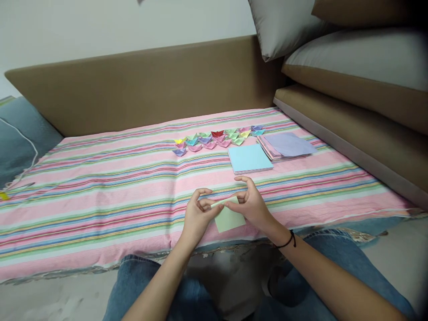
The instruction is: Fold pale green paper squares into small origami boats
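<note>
A pale green sheet of origami paper is held up between my two hands, over the front part of the striped cloth. My left hand pinches its upper left edge with the thumb in front and fingers behind. At the top edge, my right hand grips it the same way, the thumb tips close together. A fold seems to run along that upper edge. Beyond the hands lies a stack of light blue square paper. Several small folded paper boats in many colours stand in rows behind it.
A looser pile of paper with a lavender sheet on top sits right of the blue stack. Pink striped cloth covers the seat. A brown backrest closes the back, and stacked cushions rise at right. A white cable lies far left.
</note>
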Tool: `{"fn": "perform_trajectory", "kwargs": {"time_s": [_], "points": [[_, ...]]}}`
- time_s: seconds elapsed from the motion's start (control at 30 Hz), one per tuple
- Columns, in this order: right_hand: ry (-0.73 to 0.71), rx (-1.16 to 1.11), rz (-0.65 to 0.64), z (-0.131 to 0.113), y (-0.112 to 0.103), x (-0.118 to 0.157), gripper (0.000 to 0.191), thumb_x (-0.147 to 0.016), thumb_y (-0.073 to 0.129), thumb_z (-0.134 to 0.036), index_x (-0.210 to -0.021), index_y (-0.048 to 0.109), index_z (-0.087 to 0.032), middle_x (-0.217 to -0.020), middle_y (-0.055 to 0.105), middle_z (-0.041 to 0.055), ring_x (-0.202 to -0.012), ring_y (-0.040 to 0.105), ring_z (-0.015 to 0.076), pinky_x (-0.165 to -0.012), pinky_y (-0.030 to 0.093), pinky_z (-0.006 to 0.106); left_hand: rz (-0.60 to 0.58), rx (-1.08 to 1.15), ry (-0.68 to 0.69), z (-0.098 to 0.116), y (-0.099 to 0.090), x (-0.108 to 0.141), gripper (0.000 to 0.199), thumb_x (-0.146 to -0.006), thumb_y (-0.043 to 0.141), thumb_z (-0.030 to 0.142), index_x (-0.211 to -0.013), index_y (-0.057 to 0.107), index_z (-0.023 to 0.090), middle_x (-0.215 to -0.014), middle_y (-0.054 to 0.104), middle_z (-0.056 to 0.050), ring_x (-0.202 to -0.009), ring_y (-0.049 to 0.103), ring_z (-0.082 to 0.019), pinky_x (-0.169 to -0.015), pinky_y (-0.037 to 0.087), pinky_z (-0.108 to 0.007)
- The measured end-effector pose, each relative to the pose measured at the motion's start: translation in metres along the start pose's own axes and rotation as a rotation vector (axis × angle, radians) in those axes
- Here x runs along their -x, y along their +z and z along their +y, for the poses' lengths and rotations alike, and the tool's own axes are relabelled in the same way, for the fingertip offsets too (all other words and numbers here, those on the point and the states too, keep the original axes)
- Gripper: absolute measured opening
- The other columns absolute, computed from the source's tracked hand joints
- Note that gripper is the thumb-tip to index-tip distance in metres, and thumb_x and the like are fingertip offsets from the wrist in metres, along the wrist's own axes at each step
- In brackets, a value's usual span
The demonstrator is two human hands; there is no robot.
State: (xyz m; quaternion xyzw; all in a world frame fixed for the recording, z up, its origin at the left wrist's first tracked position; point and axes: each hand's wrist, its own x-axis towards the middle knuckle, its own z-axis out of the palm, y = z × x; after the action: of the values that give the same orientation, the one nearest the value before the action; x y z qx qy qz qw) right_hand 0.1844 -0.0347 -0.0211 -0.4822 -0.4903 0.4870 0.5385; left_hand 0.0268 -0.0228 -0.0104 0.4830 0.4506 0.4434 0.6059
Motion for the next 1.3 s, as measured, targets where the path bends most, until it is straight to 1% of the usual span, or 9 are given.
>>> {"fn": "perform_trajectory", "kwargs": {"time_s": [0.13, 0.23, 0.3, 0.57, 0.67, 0.77, 0.93, 1.07, 1.3], "points": [[0.059, -0.126, -0.009, -0.002, 0.002, 0.002, 0.062, -0.063, 0.072, -0.027, -0.110, 0.032, -0.026, -0.047, 0.039, -0.0140, -0.038, 0.037, 0.0073, -0.040, 0.028, 0.017, -0.027, 0.026, -0.024, 0.002, -0.001, -0.001, 0.046, -0.058, 0.077, 0.025, -0.091, 0.044, 0.021, -0.058, 0.062, 0.006, -0.047, 0.053, -0.007, -0.050, 0.039, -0.017], [0.124, -0.224, 0.004, -0.002, 0.005, 0.004, 0.067, -0.061, 0.074, -0.030, -0.112, 0.030, -0.026, -0.055, 0.055, -0.0085, -0.045, 0.050, 0.0116, -0.045, 0.039, 0.022, -0.033, 0.023, -0.029, 0.002, -0.002, -0.001, 0.046, -0.058, 0.077, 0.024, -0.090, 0.044, 0.021, -0.057, 0.063, 0.006, -0.047, 0.054, -0.007, -0.051, 0.040, -0.018], [0.156, -0.266, 0.023, -0.001, 0.006, 0.004, 0.070, -0.060, 0.075, -0.030, -0.114, 0.030, -0.026, -0.058, 0.058, -0.0061, -0.048, 0.054, 0.0137, -0.047, 0.043, 0.024, -0.030, 0.018, -0.031, 0.002, -0.002, -0.001, 0.046, -0.058, 0.077, 0.024, -0.090, 0.044, 0.021, -0.057, 0.063, 0.006, -0.046, 0.053, -0.008, -0.051, 0.041, -0.018], [0.191, -0.305, 0.051, 0.001, 0.007, 0.006, 0.080, -0.058, 0.079, -0.027, -0.123, 0.033, -0.024, -0.053, 0.054, -0.0081, -0.048, 0.055, 0.0144, -0.048, 0.043, 0.024, -0.030, -0.015, -0.022, 0.000, -0.002, -0.001, 0.045, -0.060, 0.076, 0.023, -0.089, 0.043, 0.021, -0.058, 0.063, 0.005, -0.045, 0.051, -0.006, -0.048, 0.038, -0.017], [0.218, -0.335, 0.048, 0.001, 0.007, 0.006, 0.081, -0.056, 0.079, -0.026, -0.123, 0.033, -0.024, -0.062, 0.061, -0.0037, -0.054, 0.058, 0.0158, -0.051, 0.045, 0.026, -0.038, -0.025, -0.005, -0.001, -0.002, 0.000, 0.044, -0.060, 0.076, 0.023, -0.089, 0.042, 0.021, -0.058, 0.062, 0.006, -0.044, 0.049, -0.006, -0.047, 0.037, -0.017], [0.204, -0.346, 0.050, -0.001, 0.006, 0.006, 0.079, -0.054, 0.080, -0.024, -0.119, 0.037, -0.024, -0.068, 0.063, -0.0026, -0.057, 0.058, 0.0150, -0.053, 0.045, 0.026, -0.048, -0.039, 0.001, -0.001, -0.001, 0.000, 0.044, -0.061, 0.076, 0.022, -0.088, 0.041, 0.021, -0.057, 0.062, 0.006, -0.043, 0.048, -0.005, -0.046, 0.035, -0.016], [0.142, -0.312, -0.004, -0.007, 0.001, 0.003, 0.067, -0.058, 0.077, -0.022, -0.114, 0.040, -0.024, -0.062, 0.058, -0.0069, -0.059, 0.057, 0.0129, -0.057, 0.044, 0.024, -0.061, -0.029, 0.014, 0.002, 0.000, 0.001, 0.044, -0.061, 0.075, 0.022, -0.086, 0.040, 0.022, -0.058, 0.063, 0.006, -0.043, 0.047, -0.005, -0.045, 0.034, -0.016], [0.138, -0.261, -0.063, -0.012, -0.007, 0.001, 0.063, -0.062, 0.074, -0.025, -0.114, 0.040, -0.024, -0.067, 0.064, -0.0034, -0.061, 0.059, 0.0144, -0.057, 0.045, 0.025, -0.044, -0.046, 0.039, 0.006, -0.002, 0.000, 0.044, -0.061, 0.075, 0.021, -0.085, 0.038, 0.022, -0.057, 0.063, 0.006, -0.043, 0.046, -0.005, -0.045, 0.034, -0.016], [0.167, -0.247, -0.032, -0.015, -0.012, -0.002, 0.059, -0.059, 0.075, -0.026, -0.107, 0.041, -0.024, -0.060, 0.065, -0.0036, -0.061, 0.063, 0.0184, -0.058, 0.049, 0.029, -0.041, -0.077, 0.062, 0.008, -0.004, 0.000, 0.044, -0.061, 0.074, 0.021, -0.083, 0.036, 0.022, -0.057, 0.063, 0.006, -0.042, 0.045, -0.005, -0.046, 0.035, -0.016]]}}
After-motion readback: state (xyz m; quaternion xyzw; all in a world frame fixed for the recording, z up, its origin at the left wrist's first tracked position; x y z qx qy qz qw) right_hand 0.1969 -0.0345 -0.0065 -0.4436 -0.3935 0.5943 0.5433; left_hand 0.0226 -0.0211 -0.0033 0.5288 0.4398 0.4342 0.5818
